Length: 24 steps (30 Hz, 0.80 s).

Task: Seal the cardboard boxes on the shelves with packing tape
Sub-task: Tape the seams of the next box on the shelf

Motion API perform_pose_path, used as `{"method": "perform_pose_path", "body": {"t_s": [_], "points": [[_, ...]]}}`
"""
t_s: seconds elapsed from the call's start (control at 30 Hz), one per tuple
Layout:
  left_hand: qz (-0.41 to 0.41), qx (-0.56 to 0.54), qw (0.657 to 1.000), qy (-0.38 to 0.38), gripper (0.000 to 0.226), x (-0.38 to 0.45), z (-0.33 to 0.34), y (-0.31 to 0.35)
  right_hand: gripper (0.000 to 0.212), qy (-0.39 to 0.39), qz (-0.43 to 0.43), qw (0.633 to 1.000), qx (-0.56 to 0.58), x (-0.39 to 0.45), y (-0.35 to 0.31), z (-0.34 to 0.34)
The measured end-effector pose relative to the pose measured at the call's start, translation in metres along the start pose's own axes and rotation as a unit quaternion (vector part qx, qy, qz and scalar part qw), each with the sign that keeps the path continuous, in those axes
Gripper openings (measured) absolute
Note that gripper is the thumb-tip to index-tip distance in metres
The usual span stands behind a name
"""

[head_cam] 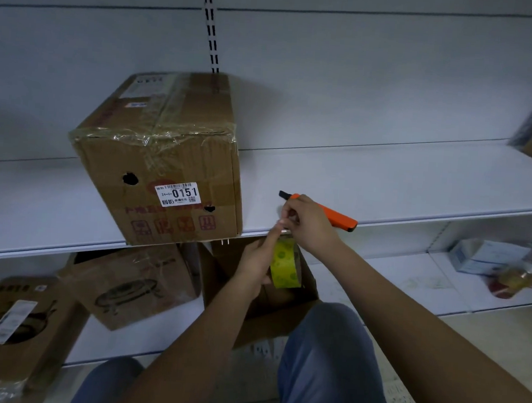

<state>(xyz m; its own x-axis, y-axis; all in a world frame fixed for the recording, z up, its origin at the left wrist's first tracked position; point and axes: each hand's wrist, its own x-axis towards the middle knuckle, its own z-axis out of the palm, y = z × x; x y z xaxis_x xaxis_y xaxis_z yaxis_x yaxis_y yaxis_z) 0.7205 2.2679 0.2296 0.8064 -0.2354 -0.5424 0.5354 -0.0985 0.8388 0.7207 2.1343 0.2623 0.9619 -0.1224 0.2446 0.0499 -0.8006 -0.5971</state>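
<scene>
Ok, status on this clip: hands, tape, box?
Left hand holds tape roll; right hand pinches the tape end. Box on upper shelf already taped. Orange cutter lies on the shelf edge behind the hands; nothing blocking.

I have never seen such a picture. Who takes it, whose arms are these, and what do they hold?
A camera worn on a person's head looks down at their own two bare hands; there is no machine. The left hand holds a yellow-green tape roll. The right hand pinches at the roll's top, apparently the tape end, and has an orange cutter in its grip. On the white shelf stands a taped box. More boxes lie below.
</scene>
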Motion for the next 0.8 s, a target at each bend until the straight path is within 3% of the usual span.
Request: {"method": "perform_pose_path", "body": {"t_s": [0.17,0.27,0.33,0.4,0.5,0.57,0.63,0.7,0.8], "points": [[-0.005,0.015,1.000,0.026,0.050,-0.013,-0.012,0.015,0.008,0.017,0.021,1.000,0.010,-0.007,-0.006,0.001],[0.064,0.229,0.970,0.056,0.049,-0.047,-0.051,0.020,0.019,0.015,0.024,0.999,0.017,-0.011,-0.018,-0.009],[0.161,0.362,0.913,0.093,0.035,-0.071,-0.086,0.028,0.017,0.085,-0.010,0.996,0.005,-0.011,-0.035,-0.019],[0.277,0.420,0.849,0.163,0.032,-0.107,-0.116,0.046,0.020,0.174,-0.059,0.982,0.038,-0.008,-0.067,-0.032],[0.475,0.402,0.683,0.382,0.030,-0.148,-0.145,0.088,0.032,0.219,-0.152,0.963,0.040,0.007,-0.127,-0.047],[0.537,0.365,0.605,0.460,0.025,-0.155,-0.156,0.117,0.037,0.203,-0.193,0.960,-0.009,0.022,-0.154,-0.042],[0.578,0.400,0.568,0.428,0.023,-0.142,-0.164,0.138,0.038,0.182,-0.198,0.963,-0.028,0.032,-0.167,-0.027],[0.572,0.495,0.539,0.369,0.038,-0.118,-0.168,0.147,0.038,0.173,-0.187,0.967,0.005,0.034,-0.169,-0.012],[0.544,0.552,0.523,0.354,0.051,-0.092,-0.170,0.141,0.037,0.178,-0.182,0.966,0.040,0.032,-0.167,-0.010]]}}
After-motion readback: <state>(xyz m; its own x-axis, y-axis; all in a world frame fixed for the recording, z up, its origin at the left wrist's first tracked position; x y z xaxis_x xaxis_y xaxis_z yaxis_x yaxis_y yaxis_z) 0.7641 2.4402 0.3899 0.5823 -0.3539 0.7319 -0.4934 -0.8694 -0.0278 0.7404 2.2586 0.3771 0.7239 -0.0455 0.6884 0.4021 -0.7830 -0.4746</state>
